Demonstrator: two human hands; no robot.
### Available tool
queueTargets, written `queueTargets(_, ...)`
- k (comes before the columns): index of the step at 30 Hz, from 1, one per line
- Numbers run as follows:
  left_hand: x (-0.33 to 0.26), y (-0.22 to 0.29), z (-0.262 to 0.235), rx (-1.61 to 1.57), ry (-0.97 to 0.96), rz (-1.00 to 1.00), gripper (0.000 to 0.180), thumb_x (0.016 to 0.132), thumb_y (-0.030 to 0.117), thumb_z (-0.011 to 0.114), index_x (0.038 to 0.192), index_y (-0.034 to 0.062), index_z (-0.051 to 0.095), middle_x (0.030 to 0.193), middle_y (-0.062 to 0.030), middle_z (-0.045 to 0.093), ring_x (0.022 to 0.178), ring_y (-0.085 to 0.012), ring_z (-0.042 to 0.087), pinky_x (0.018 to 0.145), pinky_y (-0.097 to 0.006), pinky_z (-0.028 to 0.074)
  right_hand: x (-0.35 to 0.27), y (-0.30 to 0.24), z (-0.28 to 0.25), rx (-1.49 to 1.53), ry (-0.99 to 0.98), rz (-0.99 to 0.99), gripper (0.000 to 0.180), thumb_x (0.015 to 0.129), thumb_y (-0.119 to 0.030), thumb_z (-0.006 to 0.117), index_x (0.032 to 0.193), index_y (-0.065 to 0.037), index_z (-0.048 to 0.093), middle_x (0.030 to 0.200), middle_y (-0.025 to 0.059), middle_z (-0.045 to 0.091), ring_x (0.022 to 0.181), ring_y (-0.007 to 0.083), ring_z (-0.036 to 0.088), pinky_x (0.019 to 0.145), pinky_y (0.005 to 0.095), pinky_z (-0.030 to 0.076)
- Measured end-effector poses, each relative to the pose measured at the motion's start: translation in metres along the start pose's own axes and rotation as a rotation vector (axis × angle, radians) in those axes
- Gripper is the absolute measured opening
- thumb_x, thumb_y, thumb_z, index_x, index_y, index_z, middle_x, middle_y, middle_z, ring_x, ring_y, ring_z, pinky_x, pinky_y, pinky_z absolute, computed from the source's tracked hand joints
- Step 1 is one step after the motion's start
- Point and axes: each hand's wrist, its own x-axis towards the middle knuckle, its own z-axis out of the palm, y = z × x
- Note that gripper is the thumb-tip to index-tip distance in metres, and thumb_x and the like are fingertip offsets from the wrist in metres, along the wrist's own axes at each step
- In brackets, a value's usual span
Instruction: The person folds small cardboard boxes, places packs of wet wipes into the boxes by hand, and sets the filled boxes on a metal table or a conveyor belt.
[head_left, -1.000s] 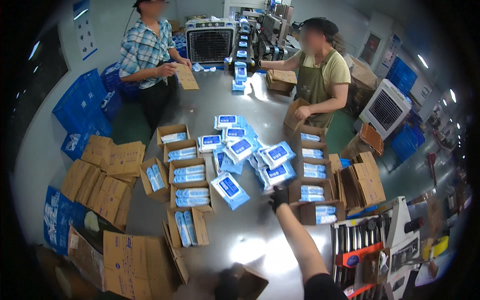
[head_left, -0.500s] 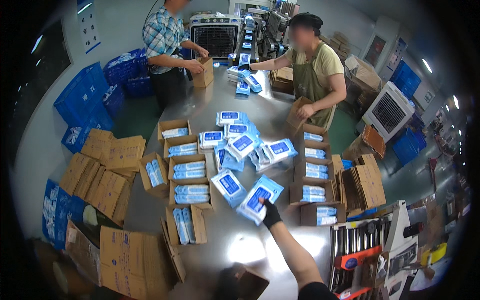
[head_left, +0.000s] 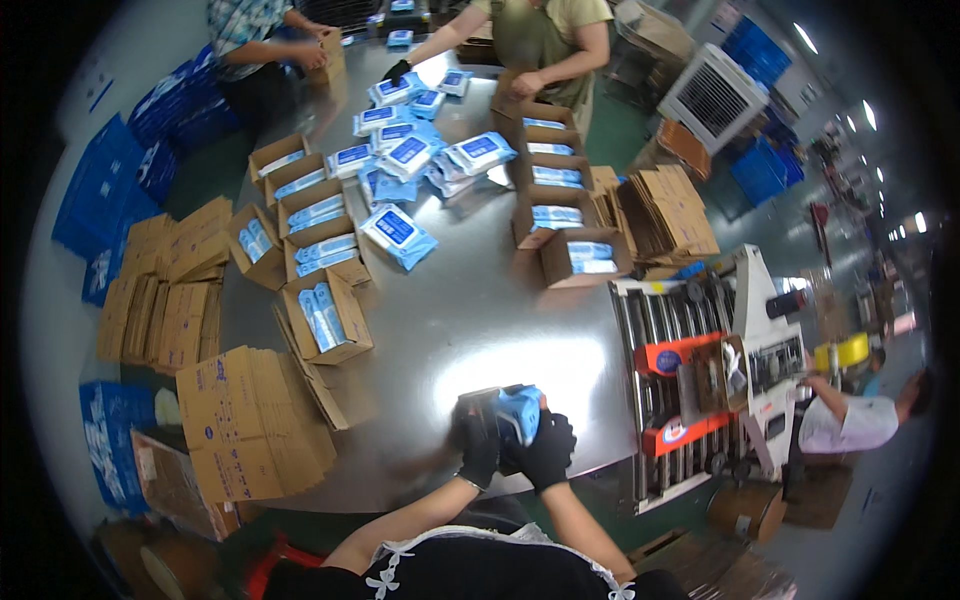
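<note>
Close to my body, at the table's near edge, both black-gloved hands come together. My right hand point(head_left: 545, 448) is closed round a light-blue soft pack of wipes point(head_left: 520, 405). My left hand point(head_left: 478, 445), smeared by motion, is closed on the left side of a small cardboard box point(head_left: 478, 403), dark and blurred, with the pack at its opening. How deep the pack sits is hidden by my fingers. Beyond them on the metal table point(head_left: 450, 310) lies a single wipes pack point(head_left: 399, 235), with a heap of similar packs point(head_left: 408, 155) farther off.
Open boxes holding packs line the left point(head_left: 325, 318) and right point(head_left: 585, 260) of the table. Flattened cartons point(head_left: 245, 425) are stacked at the left. A roller conveyor machine point(head_left: 680, 390) adjoins the right edge. Two co-workers stand at the far end; one gloved hand point(head_left: 397, 72) touches packs.
My right hand has carried a wipes pack from mid-table back toward my body, meeting my left hand at the box. The view has tilted down.
</note>
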Motion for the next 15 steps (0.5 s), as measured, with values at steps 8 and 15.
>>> queueTargets(8,-0.003,-0.043,-0.002,-0.586,-0.25,-0.474,0.056,0.099,0.04,0.043,0.145,0.0103,0.03,0.141,-0.0081,0.041,0.127,-0.0222,0.044,0.105,-0.037,0.038,-0.011,0.007,0.019,-0.128,-0.066,-0.087,0.084,0.073,-0.047,0.071,0.138,-0.003,0.04,0.137,0.0296,0.041,0.117,0.0407,0.046,0.09,0.0556,0.036)
queueTargets(15,-0.007,-0.069,0.0,-0.182,-0.344,-0.316,0.06,0.091,0.037,0.061,0.14,0.0102,0.039,0.133,-0.0081,0.05,0.121,-0.0214,0.05,0.098,-0.037,0.045,-0.005,0.03,0.001,0.55,0.084,-0.135,0.065,0.086,-0.042,0.06,0.135,-0.002,0.046,0.143,0.0265,0.038,0.131,0.0416,0.038,0.107,0.0527,0.031)
